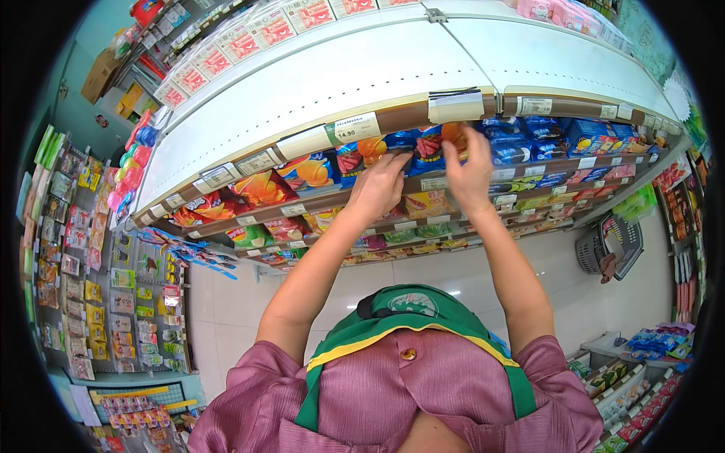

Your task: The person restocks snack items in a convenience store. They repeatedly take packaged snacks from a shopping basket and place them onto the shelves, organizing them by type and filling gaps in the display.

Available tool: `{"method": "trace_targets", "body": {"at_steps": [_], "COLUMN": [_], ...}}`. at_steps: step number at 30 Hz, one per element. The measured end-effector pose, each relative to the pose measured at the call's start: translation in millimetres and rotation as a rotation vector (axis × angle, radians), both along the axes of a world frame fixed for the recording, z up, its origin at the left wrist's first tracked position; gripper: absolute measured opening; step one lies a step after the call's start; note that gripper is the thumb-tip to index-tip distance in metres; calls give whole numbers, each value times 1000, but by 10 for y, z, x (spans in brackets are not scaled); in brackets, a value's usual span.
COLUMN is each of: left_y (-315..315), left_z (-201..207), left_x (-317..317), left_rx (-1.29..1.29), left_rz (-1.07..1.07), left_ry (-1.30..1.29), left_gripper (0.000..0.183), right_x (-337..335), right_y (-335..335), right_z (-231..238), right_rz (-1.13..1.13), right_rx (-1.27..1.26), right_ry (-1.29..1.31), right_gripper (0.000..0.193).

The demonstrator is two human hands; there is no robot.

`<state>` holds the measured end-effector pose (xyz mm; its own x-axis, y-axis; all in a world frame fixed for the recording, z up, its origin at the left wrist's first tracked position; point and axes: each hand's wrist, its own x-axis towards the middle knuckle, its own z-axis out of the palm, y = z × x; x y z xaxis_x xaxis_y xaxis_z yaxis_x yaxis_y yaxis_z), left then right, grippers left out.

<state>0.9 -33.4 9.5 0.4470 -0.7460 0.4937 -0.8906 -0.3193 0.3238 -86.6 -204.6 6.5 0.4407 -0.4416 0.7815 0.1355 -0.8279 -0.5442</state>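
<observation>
Under printed shelf labels (356, 129), left fingers (393, 161) bent, right fingers (475, 143) parted at blue snack bags (428, 147); hold unclear.

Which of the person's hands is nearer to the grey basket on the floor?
Right. The right hand is at the shelved packets, left of the grey basket; the left hand is farther left along the same row.

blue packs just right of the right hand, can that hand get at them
Probably yes: the blue packs sit close beside the right hand, fronts exposed, with nothing seen between.
</observation>
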Motion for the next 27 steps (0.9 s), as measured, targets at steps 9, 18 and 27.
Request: {"method": "trace_targets", "body": {"at_steps": [9,18,27], "left_y": [309,274,314], "left_z": [-242,-300,-287], "left_x": [-17,44,43], "left_rx": [-365,-419,-411], "left_rz": [403,357,380], "left_ry": [-31,194,264], "left_gripper": [57,63,70], "right_x": [556,931,798], "right_y": [771,655,661], "right_z": [120,-51,15], "right_rz": [413,670,665], "right_rx": [504,961,1036], "right_ry": [337,342,390], "right_gripper": [53,65,60]}}
